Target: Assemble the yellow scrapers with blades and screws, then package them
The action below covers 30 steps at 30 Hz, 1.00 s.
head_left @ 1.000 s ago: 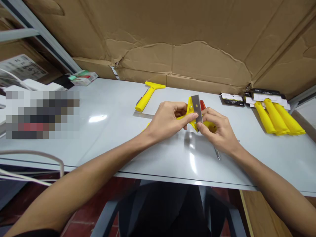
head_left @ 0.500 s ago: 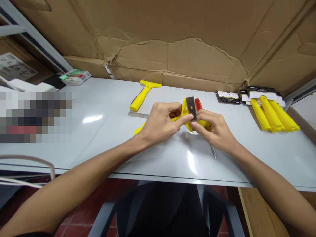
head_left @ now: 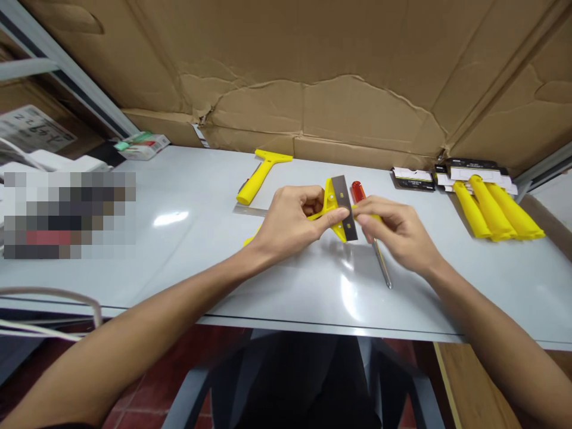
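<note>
My left hand (head_left: pixel 297 217) is closed around a yellow scraper (head_left: pixel 331 201), its thumb pressing a dark metal blade (head_left: pixel 341 193) against the head. Holes in the blade show the yellow beneath. To the right, my slightly blurred right hand (head_left: pixel 397 229) has its fingers pinched on a yellow plastic piece (head_left: pixel 378 218), mostly hidden by the fingers and just apart from the blade. Beneath that hand a screwdriver with a red handle (head_left: pixel 357 190) lies on the table, its metal shaft pointing towards me.
Another yellow scraper (head_left: pixel 257 182) lies at the back, with a metal strip (head_left: pixel 250 211) in front of it. Packaged yellow scrapers (head_left: pixel 491 208) and a black-and-white card pack (head_left: pixel 413 179) lie at right. A small box (head_left: pixel 145 146) and white cables (head_left: pixel 49 292) are at left. Cardboard (head_left: pixel 366 113) stands behind the table.
My right hand has drawn back to the right from the blade, taking the yellow piece along. More of the blade now shows, still held by my left hand.
</note>
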Each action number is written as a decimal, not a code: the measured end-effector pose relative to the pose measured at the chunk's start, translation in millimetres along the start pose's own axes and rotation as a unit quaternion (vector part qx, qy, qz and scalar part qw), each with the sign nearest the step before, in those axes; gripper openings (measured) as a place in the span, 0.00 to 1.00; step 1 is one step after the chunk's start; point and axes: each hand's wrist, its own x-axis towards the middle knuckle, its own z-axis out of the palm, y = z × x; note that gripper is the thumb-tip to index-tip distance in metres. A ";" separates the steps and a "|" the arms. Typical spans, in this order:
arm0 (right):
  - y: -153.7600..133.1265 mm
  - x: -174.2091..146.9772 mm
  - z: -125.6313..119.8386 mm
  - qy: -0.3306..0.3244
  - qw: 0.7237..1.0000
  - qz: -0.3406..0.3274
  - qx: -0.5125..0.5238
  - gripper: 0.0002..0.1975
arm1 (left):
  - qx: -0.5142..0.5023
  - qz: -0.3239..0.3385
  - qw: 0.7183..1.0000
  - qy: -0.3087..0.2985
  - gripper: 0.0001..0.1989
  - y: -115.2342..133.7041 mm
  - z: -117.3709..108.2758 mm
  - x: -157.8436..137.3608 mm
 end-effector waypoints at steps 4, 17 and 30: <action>-2.6 2.5 -27.6 0.042 0.993 0.055 0.097 0.32 | 0.008 -0.019 1.000 -0.004 0.15 3.8 -2.7 0.5; -3.5 1.8 -37.9 -0.025 0.991 0.060 0.119 0.14 | 0.067 -0.015 0.997 -0.025 0.15 -3.1 0.9 1.3; -3.5 -1.4 -26.5 -0.055 0.983 0.081 0.155 0.27 | 0.097 -0.007 0.994 -0.046 0.16 -6.7 2.2 3.2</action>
